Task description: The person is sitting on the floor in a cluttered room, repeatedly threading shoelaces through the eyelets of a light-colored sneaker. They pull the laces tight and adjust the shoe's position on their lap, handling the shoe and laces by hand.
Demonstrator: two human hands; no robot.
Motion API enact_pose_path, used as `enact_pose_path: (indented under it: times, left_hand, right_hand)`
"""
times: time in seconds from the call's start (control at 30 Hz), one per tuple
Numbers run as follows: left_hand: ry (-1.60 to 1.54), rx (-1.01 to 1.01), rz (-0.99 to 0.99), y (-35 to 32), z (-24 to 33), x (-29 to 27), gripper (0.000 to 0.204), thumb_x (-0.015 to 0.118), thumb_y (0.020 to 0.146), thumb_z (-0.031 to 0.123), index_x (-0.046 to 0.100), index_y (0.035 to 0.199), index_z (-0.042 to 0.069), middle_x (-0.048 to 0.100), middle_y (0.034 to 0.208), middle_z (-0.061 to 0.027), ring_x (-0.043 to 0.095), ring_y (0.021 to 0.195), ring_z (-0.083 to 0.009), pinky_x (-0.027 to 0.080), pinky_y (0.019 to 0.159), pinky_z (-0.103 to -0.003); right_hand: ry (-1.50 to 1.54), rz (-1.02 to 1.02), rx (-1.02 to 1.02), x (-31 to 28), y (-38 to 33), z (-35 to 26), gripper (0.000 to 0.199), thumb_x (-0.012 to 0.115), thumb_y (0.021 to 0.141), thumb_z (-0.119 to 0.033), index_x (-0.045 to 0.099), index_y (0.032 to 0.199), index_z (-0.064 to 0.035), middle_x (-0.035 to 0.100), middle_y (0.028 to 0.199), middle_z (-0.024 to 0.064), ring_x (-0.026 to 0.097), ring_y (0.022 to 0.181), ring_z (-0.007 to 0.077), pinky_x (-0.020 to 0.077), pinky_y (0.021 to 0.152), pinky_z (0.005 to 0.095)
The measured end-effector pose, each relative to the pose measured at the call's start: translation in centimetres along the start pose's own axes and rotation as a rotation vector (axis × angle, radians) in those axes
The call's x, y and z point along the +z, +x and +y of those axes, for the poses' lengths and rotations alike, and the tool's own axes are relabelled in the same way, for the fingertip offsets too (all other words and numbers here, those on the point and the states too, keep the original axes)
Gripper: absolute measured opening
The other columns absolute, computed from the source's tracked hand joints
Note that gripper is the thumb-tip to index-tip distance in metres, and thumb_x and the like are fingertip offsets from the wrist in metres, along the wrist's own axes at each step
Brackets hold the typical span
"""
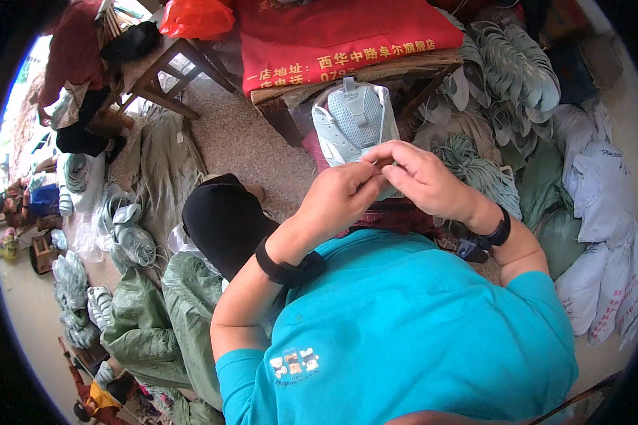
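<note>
Head view: both hands meeting over a pale blue-grey shoe upper [353, 122], resting against the near edge of the red-draped wooden table [376, 67]. Left hand [340, 198] and right hand [422, 177] pinched together at the fingertips on something too small to identify, probably a lace. Lacing seemingly under way; next move needing a fine, steady threading. Mesh-tongued, unlaced.

A pale grey-blue shoe upper [353, 122] stands upright, opening facing up, before the wooden bench.
</note>
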State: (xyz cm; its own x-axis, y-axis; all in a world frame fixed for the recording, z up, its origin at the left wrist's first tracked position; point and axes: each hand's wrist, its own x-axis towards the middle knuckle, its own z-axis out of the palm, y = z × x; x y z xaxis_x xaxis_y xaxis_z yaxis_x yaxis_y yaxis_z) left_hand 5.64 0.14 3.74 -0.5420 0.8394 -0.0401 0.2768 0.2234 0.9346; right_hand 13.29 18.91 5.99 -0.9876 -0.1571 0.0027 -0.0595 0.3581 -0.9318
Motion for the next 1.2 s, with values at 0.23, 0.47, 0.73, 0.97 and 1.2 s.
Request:
enact_pose_path:
  times: [0.23,0.47,0.73,0.97,1.2]
  left_hand:
    - [-0.415,-0.172,0.041,-0.5,-3.0,0.9,0.022,0.058,0.099,0.019,0.064,0.105,-0.001,0.061,0.086,0.0005,0.054,0.076,-0.006,0.046,0.065,-0.021]
    - [-0.231,0.009,0.349,1.0,-4.4,1.8,0.028,0.07,0.088,0.007,0.06,0.114,0.003,0.049,0.083,0.0048,0.045,0.071,-0.0032,0.04,0.061,-0.018]
    - [0.046,-0.018,0.284,1.4,-3.0,1.3,0.046,0.079,0.075,0.013,0.061,0.117,0.012,0.046,0.085,-0.0043,0.049,0.072,-0.0167,0.046,0.064,-0.03]
    - [0.068,-0.032,0.244,1.2,-3.1,1.4,0.046,0.079,0.075,0.013,0.059,0.116,0.011,0.045,0.087,-0.0053,0.05,0.072,-0.0184,0.048,0.066,-0.032]
    - [0.066,-0.033,0.253,1.3,-3.3,1.7,0.049,0.079,0.075,0.011,0.057,0.118,0.009,0.046,0.088,-0.0062,0.051,0.071,-0.0187,0.048,0.064,-0.032]
  right_hand:
    - [-0.106,0.001,0.036,-0.8,0.8,0.9,0.01,0.065,0.085,-0.008,0.064,0.092,-0.0012,0.064,0.091,0.0119,0.064,0.086,0.0228,0.0499,0.075,0.0325]
    - [-0.115,0.324,0.024,-0.5,1.5,4.8,0.008,0.065,0.086,-0.004,0.061,0.092,-0.0012,0.057,0.088,0.0044,0.057,0.076,0.0116,0.0479,0.066,0.0249]
    - [-0.27,0.263,-0.06,-0.3,1.7,5.3,0.01,0.066,0.084,-0.005,0.058,0.088,-0.0012,0.058,0.088,0.0085,0.061,0.08,0.0186,0.0504,0.068,0.0309]
    - [-0.149,0.152,-0.085,-1.1,2.0,6.2,0.012,0.066,0.082,-0.003,0.055,0.085,-0.0006,0.057,0.083,0.0097,0.06,0.074,0.0192,0.0498,0.065,0.0311]
    - [-0.616,0.246,-0.303,-0.2,2.2,5.2,0.015,0.066,0.077,0.0,0.052,0.083,-0.0019,0.057,0.08,0.0113,0.061,0.072,0.028,0.0491,0.06,0.0361]
